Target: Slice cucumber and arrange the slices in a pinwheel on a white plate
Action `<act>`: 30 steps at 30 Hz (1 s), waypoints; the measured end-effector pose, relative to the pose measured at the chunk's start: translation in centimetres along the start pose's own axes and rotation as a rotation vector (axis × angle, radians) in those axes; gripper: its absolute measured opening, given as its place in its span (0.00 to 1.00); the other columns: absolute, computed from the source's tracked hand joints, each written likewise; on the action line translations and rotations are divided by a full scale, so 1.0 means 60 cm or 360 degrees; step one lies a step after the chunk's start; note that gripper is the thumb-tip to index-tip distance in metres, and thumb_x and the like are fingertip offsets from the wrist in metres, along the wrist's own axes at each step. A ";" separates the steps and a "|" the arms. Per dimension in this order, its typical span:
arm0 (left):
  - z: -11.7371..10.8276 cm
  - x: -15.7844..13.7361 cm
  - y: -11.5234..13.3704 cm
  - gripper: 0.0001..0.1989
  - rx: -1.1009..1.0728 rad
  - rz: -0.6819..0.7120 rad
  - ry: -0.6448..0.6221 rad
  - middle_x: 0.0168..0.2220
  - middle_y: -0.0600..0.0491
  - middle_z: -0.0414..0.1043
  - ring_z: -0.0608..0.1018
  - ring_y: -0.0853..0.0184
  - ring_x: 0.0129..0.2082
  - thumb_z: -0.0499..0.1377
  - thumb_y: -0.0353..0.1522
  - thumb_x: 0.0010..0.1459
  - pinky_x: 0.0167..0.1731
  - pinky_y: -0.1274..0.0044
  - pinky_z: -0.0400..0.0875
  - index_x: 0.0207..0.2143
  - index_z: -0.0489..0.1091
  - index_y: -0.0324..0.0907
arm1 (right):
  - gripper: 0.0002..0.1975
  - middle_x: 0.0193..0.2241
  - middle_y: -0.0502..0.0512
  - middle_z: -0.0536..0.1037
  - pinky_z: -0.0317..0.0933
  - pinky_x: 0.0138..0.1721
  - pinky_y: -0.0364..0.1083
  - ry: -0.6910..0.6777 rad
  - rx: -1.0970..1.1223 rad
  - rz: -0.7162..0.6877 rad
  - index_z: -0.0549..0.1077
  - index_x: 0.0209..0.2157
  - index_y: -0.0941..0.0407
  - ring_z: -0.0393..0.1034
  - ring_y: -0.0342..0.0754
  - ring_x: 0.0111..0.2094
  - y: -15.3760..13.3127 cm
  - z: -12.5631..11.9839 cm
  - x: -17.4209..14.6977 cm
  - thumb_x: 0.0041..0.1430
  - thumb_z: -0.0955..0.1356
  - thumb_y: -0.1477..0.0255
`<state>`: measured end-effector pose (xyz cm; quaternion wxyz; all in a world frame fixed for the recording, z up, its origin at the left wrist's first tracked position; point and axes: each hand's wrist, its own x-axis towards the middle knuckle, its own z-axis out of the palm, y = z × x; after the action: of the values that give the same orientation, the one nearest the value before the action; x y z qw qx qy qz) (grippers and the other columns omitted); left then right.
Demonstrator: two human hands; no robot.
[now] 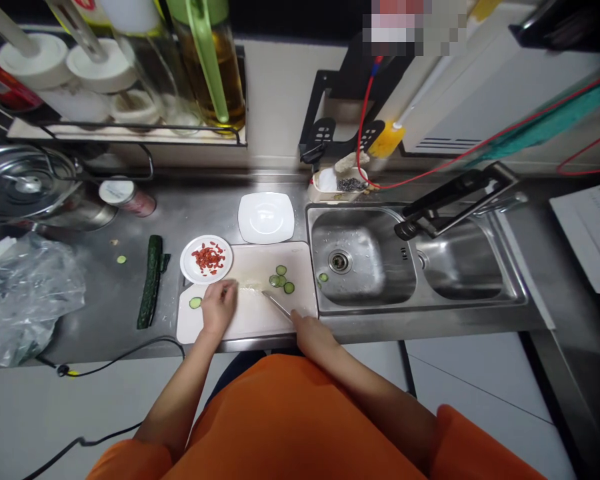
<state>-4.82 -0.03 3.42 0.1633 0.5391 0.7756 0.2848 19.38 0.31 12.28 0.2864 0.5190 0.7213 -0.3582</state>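
Note:
My right hand (316, 338) is wrapped round the handle of a knife (278, 305), its blade slanting up and left over the white cutting board (250, 327). The blade tip reaches some pale, thin slivers (251, 285) in the middle of the board. At their left end is my left hand (220, 308), fingers curled together; what they pinch, if anything, is hidden. Several cucumber slices (281, 281) lie on the board's right side, and a cucumber end piece (195, 303) lies at its left. A small plate of red bits (209, 259) overlaps the board's upper left corner.
Behind the board stands a white square dish (267, 217). Left of it lie a dark green cucumber (151, 283), a clear plastic bag (35, 293) and a can (127, 197). To the right is a double sink (363, 307) with a black tap (450, 200). Bottles fill the rack (130, 137) above.

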 end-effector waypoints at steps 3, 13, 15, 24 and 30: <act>0.025 0.025 0.032 0.13 -0.0172 0.0269 -0.0305 0.37 0.49 0.73 0.73 0.67 0.33 0.56 0.35 0.56 0.38 0.75 0.68 0.43 0.71 0.42 | 0.21 0.36 0.63 0.75 0.61 0.34 0.45 0.0001 -0.0013 -0.0010 0.60 0.51 0.57 0.71 0.53 0.41 0.000 -0.003 -0.002 0.57 0.56 0.84; 0.091 0.087 0.074 0.13 -0.0219 0.0763 -0.0992 0.39 0.50 0.69 0.73 0.67 0.38 0.55 0.27 0.52 0.40 0.76 0.69 0.40 0.72 0.44 | 0.20 0.36 0.64 0.75 0.62 0.35 0.47 0.0058 -0.0025 -0.0067 0.60 0.50 0.58 0.71 0.55 0.42 0.003 0.000 -0.001 0.57 0.56 0.83; 0.089 0.088 0.078 0.11 -0.0213 0.0749 -0.0989 0.37 0.51 0.69 0.73 0.67 0.36 0.55 0.27 0.51 0.39 0.76 0.68 0.38 0.72 0.43 | 0.20 0.35 0.64 0.75 0.62 0.35 0.47 0.0053 -0.0017 -0.0072 0.61 0.50 0.58 0.71 0.55 0.41 0.004 0.001 -0.001 0.57 0.56 0.84; 0.058 0.078 0.082 0.04 -0.0065 0.0353 -0.0925 0.25 0.56 0.70 0.71 0.69 0.27 0.55 0.29 0.51 0.30 0.79 0.62 0.29 0.69 0.43 | 0.22 0.37 0.64 0.75 0.62 0.36 0.48 0.0001 0.0015 -0.0045 0.60 0.52 0.58 0.70 0.55 0.43 0.005 -0.007 0.000 0.56 0.56 0.83; 0.025 0.054 0.063 0.06 0.0081 0.0043 -0.0785 0.25 0.56 0.71 0.71 0.70 0.26 0.53 0.33 0.55 0.28 0.79 0.60 0.32 0.69 0.44 | 0.24 0.39 0.62 0.74 0.61 0.38 0.47 -0.0032 0.0025 -0.0032 0.60 0.53 0.56 0.70 0.54 0.44 0.008 -0.009 0.004 0.55 0.56 0.83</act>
<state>-2.33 4.37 4.74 0.3302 0.6066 0.7119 0.1270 19.72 0.96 12.33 0.2858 0.5103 0.7208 -0.3720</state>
